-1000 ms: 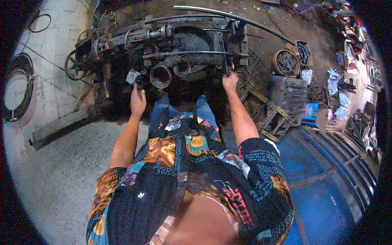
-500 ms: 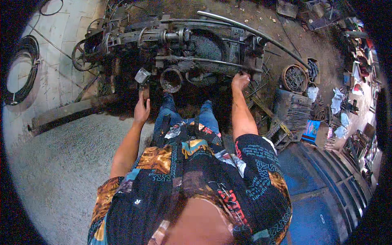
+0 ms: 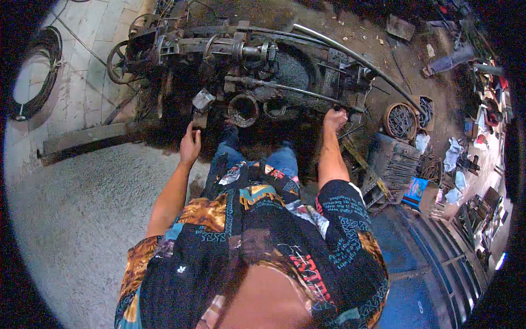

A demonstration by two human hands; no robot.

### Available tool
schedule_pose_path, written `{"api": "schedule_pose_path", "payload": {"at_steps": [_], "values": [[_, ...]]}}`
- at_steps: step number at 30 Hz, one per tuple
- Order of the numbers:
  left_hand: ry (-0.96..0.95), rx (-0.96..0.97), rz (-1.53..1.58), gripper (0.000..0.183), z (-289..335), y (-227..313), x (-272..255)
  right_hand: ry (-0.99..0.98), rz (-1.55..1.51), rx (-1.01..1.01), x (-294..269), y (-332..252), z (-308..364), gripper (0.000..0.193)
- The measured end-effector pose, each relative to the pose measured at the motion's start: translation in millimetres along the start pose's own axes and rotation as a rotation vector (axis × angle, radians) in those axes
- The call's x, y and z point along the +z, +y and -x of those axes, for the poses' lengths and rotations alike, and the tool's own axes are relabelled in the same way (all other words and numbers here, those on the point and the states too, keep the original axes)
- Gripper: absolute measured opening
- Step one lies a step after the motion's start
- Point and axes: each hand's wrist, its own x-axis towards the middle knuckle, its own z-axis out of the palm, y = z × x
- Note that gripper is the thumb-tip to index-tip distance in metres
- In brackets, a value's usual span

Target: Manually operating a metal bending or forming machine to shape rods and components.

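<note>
A long, dark, greasy machine (image 3: 241, 52) with shafts, a wheel and an open round pipe end (image 3: 243, 110) stands in front of me. My left hand (image 3: 190, 147) is open, its fingers stretched upward just below a flat brownish strip (image 3: 200, 120) topped by a silvery metal block (image 3: 203, 99). Whether a fingertip touches the strip I cannot tell. At the machine's right end, my right hand (image 3: 335, 118) is closed beside the tip of a thin steel rod (image 3: 307, 91). What sits inside those fingers is hidden.
A long metal pipe (image 3: 364, 61) slants across the machine's right side. Farther right are a round bin of metal pieces (image 3: 400, 121), a stack of dark rods (image 3: 397, 159) and a blue sheet-metal panel (image 3: 405, 263). Coiled cable (image 3: 46, 77) lies left. Another person's leg (image 3: 452, 59) shows at upper right.
The view has shifted, so the machine appears farther right. My left hand sits lower relative to the brownish strip. My right hand stays at the machine's end. Another person's leg has come into view.
</note>
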Motion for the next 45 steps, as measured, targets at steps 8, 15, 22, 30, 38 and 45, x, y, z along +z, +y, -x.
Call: {"api": "schedule_pose_path", "payload": {"at_steps": [8, 15, 22, 30, 38, 45], "values": [[0.007, -0.122, 0.092, 0.043, 41, 20, 42, -0.004, -0.148, -0.001, -24, -11, 10, 0.046], [0.271, -0.02, 0.168, 0.038, 72, 4, 102, -0.118, -0.482, -0.334, -79, 3, 13, 0.032], [0.149, -0.249, 0.311, 0.036, 74, 15, 127, -0.221, -1.163, -0.395, -168, -34, -80, 0.041], [-0.008, -0.664, 1.008, 0.064, 7, -20, 160, -0.125, -0.601, -0.884, -187, -97, -143, 0.04], [-0.092, -0.87, 1.78, 0.076, -62, -26, 156, -0.366, -1.159, -0.183, -111, -38, -217, 0.025], [0.036, -0.902, 2.183, 0.078, -79, -72, 169, -0.321, -1.117, -0.22, -110, -71, -188, 0.026]]}}
